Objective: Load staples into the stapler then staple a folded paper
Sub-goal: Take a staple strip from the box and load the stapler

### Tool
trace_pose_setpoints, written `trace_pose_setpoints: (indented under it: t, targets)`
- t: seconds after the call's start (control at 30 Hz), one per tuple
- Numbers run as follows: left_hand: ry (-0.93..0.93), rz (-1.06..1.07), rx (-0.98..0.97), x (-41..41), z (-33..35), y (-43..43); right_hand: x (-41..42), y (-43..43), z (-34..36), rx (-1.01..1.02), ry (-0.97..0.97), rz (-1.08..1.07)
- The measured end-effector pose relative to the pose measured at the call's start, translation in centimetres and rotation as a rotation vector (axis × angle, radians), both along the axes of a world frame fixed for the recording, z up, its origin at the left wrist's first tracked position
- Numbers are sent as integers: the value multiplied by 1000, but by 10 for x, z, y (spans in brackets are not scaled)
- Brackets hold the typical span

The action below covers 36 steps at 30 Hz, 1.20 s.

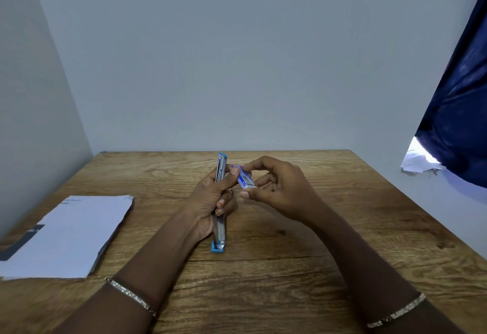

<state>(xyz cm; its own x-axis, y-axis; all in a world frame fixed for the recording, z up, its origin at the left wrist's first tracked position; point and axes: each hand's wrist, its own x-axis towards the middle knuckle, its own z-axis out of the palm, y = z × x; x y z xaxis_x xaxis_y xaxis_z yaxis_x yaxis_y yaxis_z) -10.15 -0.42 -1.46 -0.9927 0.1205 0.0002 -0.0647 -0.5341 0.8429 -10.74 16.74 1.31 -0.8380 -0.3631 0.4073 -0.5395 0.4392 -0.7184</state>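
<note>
The stapler (220, 231), opened out long with a blue cap at each end, is held over the middle of the wooden surface (290, 267). It is clasped around its middle by the left hand (208, 201), whose grip is curled tight on it. Just to its right, a small blue-and-white staple box (245, 178) is pinched in the grip of the right hand (279, 191), between thumb and fingertips. The stack of white paper (71, 233) is laid flat at the left edge, well apart from both hands. A thin bracelet (131, 295) is worn on each wrist.
</note>
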Motion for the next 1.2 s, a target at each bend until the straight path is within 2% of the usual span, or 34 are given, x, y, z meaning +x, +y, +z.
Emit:
trace_pose_setpoints:
  t: [0.27, 0.6, 0.8, 1.0, 1.07, 1.2]
  targets:
    - [-33, 70, 40, -6, -5, -6, -1, -6, -3, -77, 220, -113]
    - [-37, 105, 27, -5, -3, -4, -5, 1, -6, 57, 433, -47]
    - [-12, 162, 23, -6, -3, -6, -7, 3, -6, 68, 394, -44]
    - [12, 211, 4, -7, -5, -6, -5, 3, -4, -113, 143, -73]
    - [17, 213, -15, -7, -4, -6, -7, 4, -4, -144, 139, -113]
    - [36, 210, -58, -4, -3, -4, -10, 4, -6, -63, 174, -164]
